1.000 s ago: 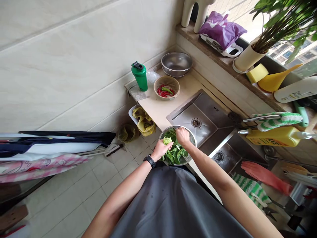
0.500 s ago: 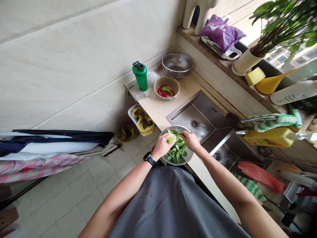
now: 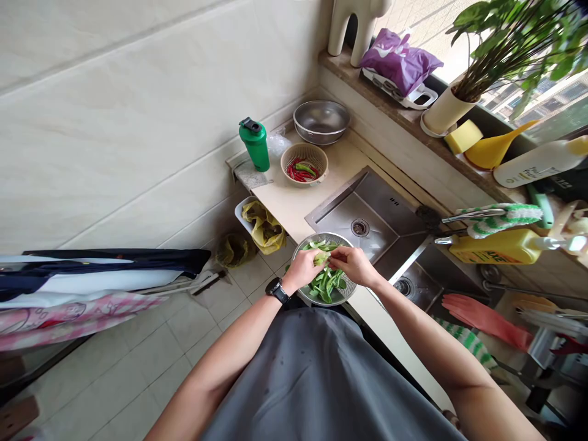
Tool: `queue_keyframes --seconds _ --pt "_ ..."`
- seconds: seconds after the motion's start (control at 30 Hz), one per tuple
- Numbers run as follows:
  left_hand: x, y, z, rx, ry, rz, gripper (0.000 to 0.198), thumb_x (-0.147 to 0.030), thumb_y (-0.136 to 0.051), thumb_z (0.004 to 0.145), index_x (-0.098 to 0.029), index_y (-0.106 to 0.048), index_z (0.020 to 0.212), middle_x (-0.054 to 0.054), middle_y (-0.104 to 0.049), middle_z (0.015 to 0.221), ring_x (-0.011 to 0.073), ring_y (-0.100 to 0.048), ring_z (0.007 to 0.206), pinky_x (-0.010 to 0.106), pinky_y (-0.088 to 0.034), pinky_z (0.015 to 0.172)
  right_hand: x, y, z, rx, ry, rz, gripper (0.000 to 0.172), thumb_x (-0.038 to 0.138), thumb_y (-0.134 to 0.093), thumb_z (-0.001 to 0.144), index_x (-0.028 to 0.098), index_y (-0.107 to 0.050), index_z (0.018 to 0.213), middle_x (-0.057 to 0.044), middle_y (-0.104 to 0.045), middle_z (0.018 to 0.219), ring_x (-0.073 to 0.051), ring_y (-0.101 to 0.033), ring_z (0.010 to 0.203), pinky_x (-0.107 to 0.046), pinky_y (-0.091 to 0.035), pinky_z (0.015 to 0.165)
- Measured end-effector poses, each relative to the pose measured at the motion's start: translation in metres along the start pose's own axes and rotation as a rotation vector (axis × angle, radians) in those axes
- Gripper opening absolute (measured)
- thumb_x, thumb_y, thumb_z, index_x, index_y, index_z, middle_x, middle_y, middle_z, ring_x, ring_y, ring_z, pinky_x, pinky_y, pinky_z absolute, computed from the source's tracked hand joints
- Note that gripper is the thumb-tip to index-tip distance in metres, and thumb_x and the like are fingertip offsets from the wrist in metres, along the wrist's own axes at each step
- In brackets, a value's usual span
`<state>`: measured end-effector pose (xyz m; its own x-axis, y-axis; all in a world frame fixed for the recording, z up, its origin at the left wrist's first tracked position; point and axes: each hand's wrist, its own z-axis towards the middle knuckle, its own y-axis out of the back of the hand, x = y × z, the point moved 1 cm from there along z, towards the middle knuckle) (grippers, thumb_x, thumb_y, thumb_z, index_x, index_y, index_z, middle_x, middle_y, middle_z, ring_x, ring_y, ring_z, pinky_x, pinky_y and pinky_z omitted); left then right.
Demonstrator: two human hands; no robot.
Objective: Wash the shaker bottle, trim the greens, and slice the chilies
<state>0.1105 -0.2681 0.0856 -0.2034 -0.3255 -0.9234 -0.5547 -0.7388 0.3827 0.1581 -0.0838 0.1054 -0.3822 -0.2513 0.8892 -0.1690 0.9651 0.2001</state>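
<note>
The left hand and right hand cover most of the green piece between them, so its shape cannot be told, and they hide part of the colander. The face of the watch is turned out of sight. The chillies are too small to count. The label on the yellow bottle is too blurred to read. The plant is cut off by the top edge, the cloth by the left edge, and the clutter at lower right is dark and blurred.
</note>
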Motion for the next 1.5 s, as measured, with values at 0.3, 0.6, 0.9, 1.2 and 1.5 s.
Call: queue_keyframes --seconds 0.3,0.6,0.9,1.2,1.5 --pt "0.003 0.006 -0.005 -0.005 0.085 -0.186 0.018 -0.025 -0.071 0.084 -0.018 -0.077 0.099 0.006 -0.077 0.087 0.0215 -0.069 0.079 0.031 -0.053 0.077 0.019 -0.004 0.007 0.015 0.045 -0.112 0.014 0.033 -0.065 0.086 0.021 -0.071 0.084 -0.003 -0.075 0.073 -0.019 -0.072 0.07 -0.032 -0.058 0.072" --pt "0.006 0.012 -0.005 0.029 0.161 -0.144 0.019 -0.031 -0.065 0.088 -0.014 -0.071 0.093 0.004 -0.074 0.082 0.0178 -0.064 0.075 0.026 -0.048 0.067 0.025 -0.003 0.016 0.056 0.465 -0.67 0.014 0.011 -0.057 0.089 0.017 -0.069 0.084 -0.004 -0.066 0.078 -0.014 -0.058 0.068 -0.025 -0.044 0.065" --pt "0.01 0.02 -0.005 0.116 0.18 -0.081 0.01 -0.024 -0.063 0.084 -0.015 -0.065 0.08 0.001 -0.068 0.073 0.0153 -0.058 0.068 0.025 -0.042 0.063 0.017 -0.012 0.025 0.198 0.537 -1.041 0.02 0.016 -0.056 0.094 0.016 -0.06 0.074 -0.004 -0.061 0.075 -0.012 -0.049 0.06 -0.027 -0.034 0.058" --pt "0.031 0.018 -0.026 -0.108 0.269 -0.403 0.026 -0.033 -0.063 0.087 -0.018 -0.056 0.066 -0.001 -0.056 0.06 0.012 -0.049 0.057 0.025 -0.039 0.056 0.011 -0.048 0.041 0.037 0.067 -0.187 0.034 0.027 -0.058 0.082 0.02 -0.046 0.051 0.003 -0.043 0.052 -0.009 -0.035 0.05 -0.025 -0.028 0.051" --pt "0.068 0.057 -0.06 -0.447 0.381 -0.485 0.034 -0.038 -0.065 0.088 -0.018 -0.057 0.062 -0.001 -0.057 0.06 0.0115 -0.05 0.057 0.025 -0.04 0.058 0.006 -0.124 0.095 0.088 -0.373 0.595 0.025 0.037 -0.073 0.07 0.018 -0.059 0.065 0.005 -0.044 0.056 -0.005 -0.029 0.045 -0.02 -0.024 0.041"
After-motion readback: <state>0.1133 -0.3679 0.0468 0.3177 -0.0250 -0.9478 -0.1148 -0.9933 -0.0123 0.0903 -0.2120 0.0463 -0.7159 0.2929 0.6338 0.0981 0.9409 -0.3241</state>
